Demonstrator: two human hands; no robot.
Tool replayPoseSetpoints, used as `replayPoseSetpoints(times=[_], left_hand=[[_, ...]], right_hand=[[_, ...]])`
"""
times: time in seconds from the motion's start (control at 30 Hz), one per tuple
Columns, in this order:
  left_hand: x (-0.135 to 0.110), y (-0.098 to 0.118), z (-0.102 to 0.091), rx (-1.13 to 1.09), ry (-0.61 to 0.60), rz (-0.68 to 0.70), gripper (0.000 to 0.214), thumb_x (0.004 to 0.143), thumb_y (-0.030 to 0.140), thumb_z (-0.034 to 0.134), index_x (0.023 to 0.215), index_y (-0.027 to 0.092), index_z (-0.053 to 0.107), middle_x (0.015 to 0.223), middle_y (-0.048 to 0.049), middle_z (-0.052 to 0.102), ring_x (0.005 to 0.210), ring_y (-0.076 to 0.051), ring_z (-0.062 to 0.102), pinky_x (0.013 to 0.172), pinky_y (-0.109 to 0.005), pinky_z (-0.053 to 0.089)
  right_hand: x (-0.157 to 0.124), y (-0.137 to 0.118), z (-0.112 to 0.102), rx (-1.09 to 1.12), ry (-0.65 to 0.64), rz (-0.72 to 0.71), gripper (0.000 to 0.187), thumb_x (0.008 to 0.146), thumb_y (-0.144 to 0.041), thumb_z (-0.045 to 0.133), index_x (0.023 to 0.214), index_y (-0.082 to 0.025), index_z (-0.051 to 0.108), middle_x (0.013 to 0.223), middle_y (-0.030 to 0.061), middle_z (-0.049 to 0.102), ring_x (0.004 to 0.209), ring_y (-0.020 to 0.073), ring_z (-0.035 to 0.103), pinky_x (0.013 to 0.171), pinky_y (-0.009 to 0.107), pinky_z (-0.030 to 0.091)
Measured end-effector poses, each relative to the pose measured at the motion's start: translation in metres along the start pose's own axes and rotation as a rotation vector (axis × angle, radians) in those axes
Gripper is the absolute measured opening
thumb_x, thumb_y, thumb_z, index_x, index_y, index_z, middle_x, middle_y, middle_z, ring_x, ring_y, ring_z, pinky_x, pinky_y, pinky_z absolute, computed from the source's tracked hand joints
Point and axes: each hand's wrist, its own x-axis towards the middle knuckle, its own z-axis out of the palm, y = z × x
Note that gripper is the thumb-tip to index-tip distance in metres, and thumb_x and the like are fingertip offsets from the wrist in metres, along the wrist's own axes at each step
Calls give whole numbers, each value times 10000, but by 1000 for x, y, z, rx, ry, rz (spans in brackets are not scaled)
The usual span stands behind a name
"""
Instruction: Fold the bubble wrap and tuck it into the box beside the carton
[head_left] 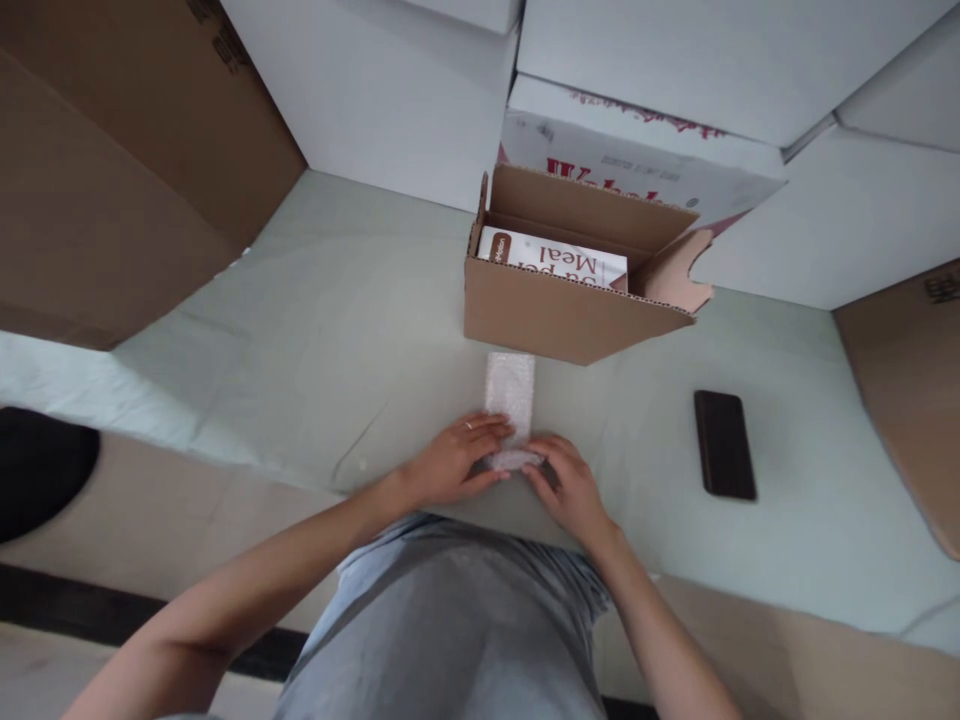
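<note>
A narrow strip of bubble wrap (511, 385) lies on the pale green cloth, its near end rolled or folded up. My left hand (463, 456) has its fingers over the strip's left side, thumb at the near edge. At the right end of the fold, my right hand (568, 487) pinches the bubble wrap between thumb and fingers. Whether anything is wrapped inside the fold cannot be seen. Just beyond the strip stands an open brown cardboard box (540, 318). A white carton (559, 255) with brown "Super Meal" lettering sits in it.
A black phone-like slab (726, 445) lies on the cloth (300, 320) at the right. White boxes (405, 100) line the back, one printed box (637, 160) among them. Large brown cartons stand at the left (135, 170) and right (911, 400). The table's front edge runs before me.
</note>
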Motion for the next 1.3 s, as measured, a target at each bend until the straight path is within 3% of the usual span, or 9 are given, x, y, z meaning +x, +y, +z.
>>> replayPoseSetpoints(times=[0.2,0.33,0.4,0.5,0.57,0.83,1.07,1.2,1.3], left_hand=[[14,-5,-5,-133,96,-50,281,929,247,413,1058,127,632,1099,-117,670,1141,-201,554,1017,-386,414],[19,-7,-5,-228,141,-126,286,935,276,410,970,127,651,1020,-117,677,1033,-196,597,951,-362,447],[20,-6,-4,-282,179,-188,277,923,289,439,1071,135,616,1038,-108,670,1002,-190,604,932,-355,455],[20,-5,-3,-343,205,-305,479,904,294,474,1351,145,390,1074,-104,651,926,-174,616,843,-328,498],[21,-4,-2,-336,219,-338,540,900,281,469,1401,158,309,1105,-106,636,915,-169,617,821,-319,509],[29,-6,4,-207,334,-180,427,833,92,414,1241,171,510,1193,-116,576,1150,-183,531,974,-367,461],[42,-13,-1,-137,254,-220,390,802,46,409,1143,140,573,1142,-111,573,1080,-172,560,954,-332,475],[39,-8,-11,-87,244,-182,320,853,112,417,1124,157,580,1175,-114,558,1115,-182,544,977,-354,455],[28,-1,-18,89,211,-74,338,865,299,516,1176,174,552,1238,-132,537,1195,-246,476,1026,-441,391]], right_hand=[[10,1,8,61,72,95,339,888,-269,512,1221,-208,499,1069,96,614,953,184,588,835,354,521],[12,-1,8,38,170,98,385,892,-251,501,1271,-224,441,1098,101,588,1019,205,565,879,402,501],[10,-2,6,-40,249,43,394,876,-248,522,1262,-234,445,1133,111,566,1091,240,536,920,467,471],[6,-4,4,-193,295,-82,371,843,-227,558,1206,-263,488,1219,113,520,1192,288,480,957,540,431],[3,-5,6,-262,272,-145,378,828,-215,577,1195,-264,500,1279,112,493,1245,299,438,973,543,422],[11,-4,18,-389,41,-126,438,874,-181,467,1310,-214,459,1323,101,539,1315,268,371,1031,515,367],[18,3,16,-422,25,-138,459,859,-130,427,1311,-196,469,1297,99,559,1308,264,371,1065,536,320],[27,7,11,-320,11,-136,453,819,-101,438,1253,-195,527,1189,86,621,1234,247,447,1073,517,330],[34,8,4,-256,10,-147,447,789,-99,449,1212,-202,552,1126,74,646,1184,247,485,1060,517,350]])
